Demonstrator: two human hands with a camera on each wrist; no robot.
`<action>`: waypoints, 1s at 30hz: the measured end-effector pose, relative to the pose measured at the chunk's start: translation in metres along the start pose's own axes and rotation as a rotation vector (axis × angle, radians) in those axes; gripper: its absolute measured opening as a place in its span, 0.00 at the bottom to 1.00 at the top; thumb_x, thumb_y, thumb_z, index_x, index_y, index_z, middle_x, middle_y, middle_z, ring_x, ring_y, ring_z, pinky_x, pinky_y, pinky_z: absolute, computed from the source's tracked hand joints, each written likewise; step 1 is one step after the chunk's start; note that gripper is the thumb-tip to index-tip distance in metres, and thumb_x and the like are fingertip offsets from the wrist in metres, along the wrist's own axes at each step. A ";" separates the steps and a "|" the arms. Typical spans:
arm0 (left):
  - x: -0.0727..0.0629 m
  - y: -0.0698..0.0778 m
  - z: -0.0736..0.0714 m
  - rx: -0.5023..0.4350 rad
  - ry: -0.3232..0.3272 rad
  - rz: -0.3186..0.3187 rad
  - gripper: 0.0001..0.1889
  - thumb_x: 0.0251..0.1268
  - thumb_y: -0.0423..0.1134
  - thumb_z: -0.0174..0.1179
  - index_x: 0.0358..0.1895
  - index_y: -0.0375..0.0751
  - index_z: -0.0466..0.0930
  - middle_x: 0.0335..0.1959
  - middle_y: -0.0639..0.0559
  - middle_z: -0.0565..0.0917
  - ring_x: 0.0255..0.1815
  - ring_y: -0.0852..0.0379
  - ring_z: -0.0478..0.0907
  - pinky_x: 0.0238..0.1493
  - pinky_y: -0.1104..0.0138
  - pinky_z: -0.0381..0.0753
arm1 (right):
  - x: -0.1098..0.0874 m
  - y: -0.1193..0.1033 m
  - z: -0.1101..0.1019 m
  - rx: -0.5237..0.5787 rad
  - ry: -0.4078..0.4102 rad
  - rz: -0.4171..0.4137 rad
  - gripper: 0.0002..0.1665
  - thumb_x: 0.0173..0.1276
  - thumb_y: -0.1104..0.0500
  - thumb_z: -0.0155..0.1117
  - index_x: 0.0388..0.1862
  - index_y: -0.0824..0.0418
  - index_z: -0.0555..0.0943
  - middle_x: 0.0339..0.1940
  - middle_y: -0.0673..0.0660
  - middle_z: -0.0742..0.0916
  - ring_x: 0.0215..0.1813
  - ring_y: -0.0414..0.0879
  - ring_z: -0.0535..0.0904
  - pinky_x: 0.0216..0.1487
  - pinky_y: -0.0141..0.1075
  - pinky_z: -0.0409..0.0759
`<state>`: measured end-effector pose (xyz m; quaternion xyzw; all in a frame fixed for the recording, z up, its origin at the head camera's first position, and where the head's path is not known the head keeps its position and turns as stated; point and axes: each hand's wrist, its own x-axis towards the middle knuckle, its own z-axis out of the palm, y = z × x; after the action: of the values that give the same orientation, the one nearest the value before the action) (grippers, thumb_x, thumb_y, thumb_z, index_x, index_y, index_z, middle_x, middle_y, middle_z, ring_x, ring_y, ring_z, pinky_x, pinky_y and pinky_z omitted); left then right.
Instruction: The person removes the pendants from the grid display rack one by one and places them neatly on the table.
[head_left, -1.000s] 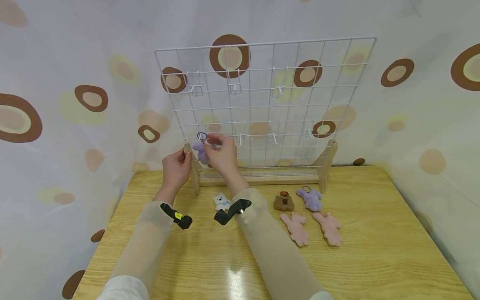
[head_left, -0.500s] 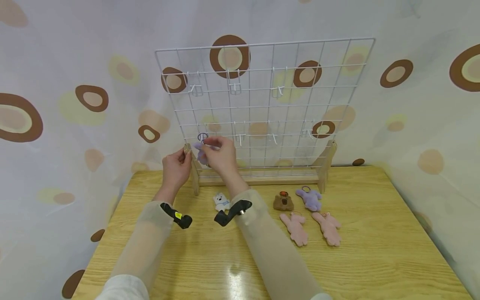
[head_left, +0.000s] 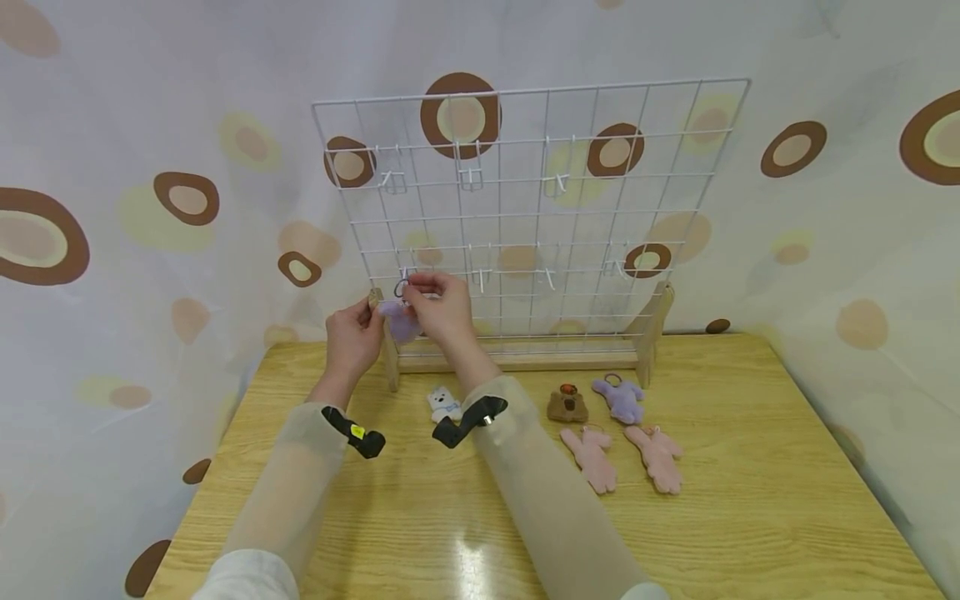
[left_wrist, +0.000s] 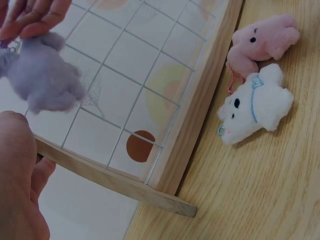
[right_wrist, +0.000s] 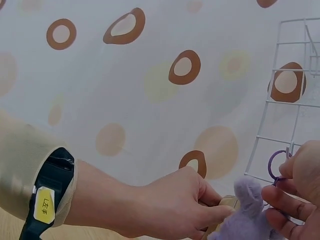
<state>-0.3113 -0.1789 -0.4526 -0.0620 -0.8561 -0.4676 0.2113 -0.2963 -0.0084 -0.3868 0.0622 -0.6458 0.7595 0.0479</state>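
My right hand [head_left: 442, 310] pinches the purple ring [right_wrist: 272, 162] of a purple plush keychain [left_wrist: 47, 75]. The plush hangs below those fingers, in front of the lower left of a white wire grid rack [head_left: 517, 215]. Ring and fingertips are right by a white hook [head_left: 406, 272]; whether the ring is around it I cannot tell. My left hand [head_left: 354, 335] holds the top of the rack's left wooden leg [head_left: 376, 297], thumb and fingers on either side of the wood, as the right wrist view shows best.
A white bear plush [left_wrist: 257, 107] and a pink plush [left_wrist: 265, 42] lie before the rack. To the right on the table are a brown plush [head_left: 567, 404], another purple plush [head_left: 622, 400] and two pink plushes [head_left: 592, 458]. Several white hooks [head_left: 557, 182] stick out from the grid.
The ring and purple plush have dropped slightly in front of the rack, and the right fingers have shifted onto the ring. My left hand stays on the leg.
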 end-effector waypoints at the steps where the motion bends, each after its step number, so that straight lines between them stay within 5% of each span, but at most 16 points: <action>1: 0.000 0.000 0.000 -0.005 -0.001 0.001 0.17 0.80 0.33 0.58 0.63 0.27 0.83 0.51 0.34 0.88 0.53 0.46 0.87 0.46 0.63 0.87 | 0.000 0.000 0.000 -0.010 0.001 -0.002 0.09 0.74 0.69 0.69 0.50 0.73 0.85 0.38 0.59 0.87 0.28 0.45 0.85 0.39 0.41 0.88; 8: 0.000 -0.001 0.001 -0.025 0.013 0.021 0.16 0.80 0.33 0.59 0.61 0.26 0.83 0.48 0.33 0.88 0.48 0.46 0.88 0.33 0.82 0.76 | 0.000 -0.002 -0.004 -0.070 0.032 -0.009 0.06 0.74 0.67 0.71 0.46 0.70 0.88 0.35 0.59 0.89 0.30 0.44 0.85 0.36 0.35 0.87; 24: -0.001 -0.001 0.001 -0.016 -0.002 -0.003 0.17 0.81 0.34 0.58 0.63 0.26 0.82 0.52 0.34 0.87 0.54 0.45 0.87 0.46 0.64 0.86 | -0.007 -0.014 -0.009 0.019 0.027 -0.014 0.06 0.73 0.68 0.72 0.43 0.72 0.87 0.35 0.61 0.88 0.32 0.46 0.87 0.40 0.39 0.88; 30: 0.000 -0.002 0.000 0.001 0.002 0.019 0.17 0.81 0.35 0.59 0.61 0.27 0.84 0.50 0.35 0.89 0.51 0.48 0.88 0.40 0.75 0.82 | -0.012 -0.019 -0.012 0.050 0.022 -0.034 0.06 0.73 0.68 0.71 0.43 0.72 0.86 0.34 0.61 0.88 0.31 0.46 0.87 0.40 0.39 0.88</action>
<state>-0.3122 -0.1800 -0.4545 -0.0695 -0.8554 -0.4652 0.2168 -0.2820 0.0063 -0.3717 0.0661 -0.6251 0.7750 0.0660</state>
